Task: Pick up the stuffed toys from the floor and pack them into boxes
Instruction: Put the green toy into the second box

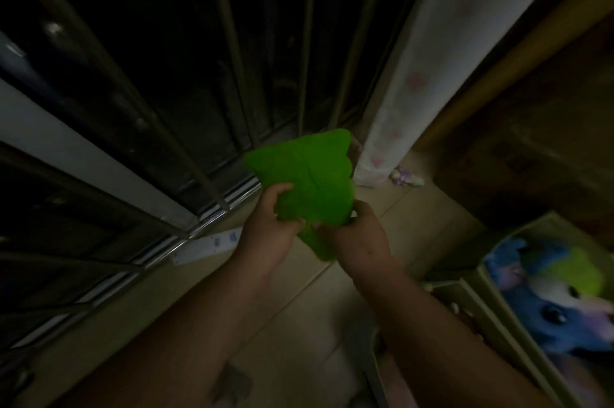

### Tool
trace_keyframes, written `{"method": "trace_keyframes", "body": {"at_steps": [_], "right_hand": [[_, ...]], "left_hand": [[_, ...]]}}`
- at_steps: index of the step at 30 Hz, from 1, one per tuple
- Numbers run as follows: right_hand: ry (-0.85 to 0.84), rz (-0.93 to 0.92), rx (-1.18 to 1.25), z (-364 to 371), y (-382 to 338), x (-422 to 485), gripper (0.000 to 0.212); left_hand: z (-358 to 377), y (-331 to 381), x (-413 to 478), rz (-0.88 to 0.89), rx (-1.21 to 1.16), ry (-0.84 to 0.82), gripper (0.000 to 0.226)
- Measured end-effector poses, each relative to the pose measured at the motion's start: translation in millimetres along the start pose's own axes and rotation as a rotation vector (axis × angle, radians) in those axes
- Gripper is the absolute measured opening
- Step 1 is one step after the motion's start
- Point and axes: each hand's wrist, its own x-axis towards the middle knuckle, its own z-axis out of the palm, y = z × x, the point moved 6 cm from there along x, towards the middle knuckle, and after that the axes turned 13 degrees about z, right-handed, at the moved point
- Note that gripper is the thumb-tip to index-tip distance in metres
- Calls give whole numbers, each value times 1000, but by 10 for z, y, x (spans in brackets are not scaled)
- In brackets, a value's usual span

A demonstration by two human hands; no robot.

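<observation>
both sets of fingers [282, 190] are curled round the green stuffed toy [307, 181], left hand [265, 234] and right hand [360, 238] gripping its lower end, held up above the floor [299, 324]; the box [508, 334] at lower right already has a blue plush [545, 318] in it; small purple toy [403, 176] lies by the curtain [428, 68]

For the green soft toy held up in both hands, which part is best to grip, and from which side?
Grip the green toy at its narrow lower end, from below, one side each. It widens upward into a flat top, so the narrow part probably fits curled fingers; the left hand and right hand hold it there.
</observation>
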Motion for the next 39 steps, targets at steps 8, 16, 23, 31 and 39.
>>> {"method": "trace_keyframes", "body": {"at_steps": [8,16,23,31,39], "right_hand": [[-15,-71,114,-928,-997,-1218,60],[9,-170,117,-2021,-1847,-2713,60],[41,-277,98,-2811,-2375,-3753,61],[17,-386,106,-3355,-2830,-4595,59],[47,-450,176,-3503,-2724,-5337,57]], "left_hand": [[22,1760,-494,104,32,-31,53],[129,3470,-1362,159,10,-46,49],[223,4745,-1983,252,-3,-55,49],[217,5723,-2541,371,10,19,51],[27,6183,-3211,427,-2,-7,53]]}}
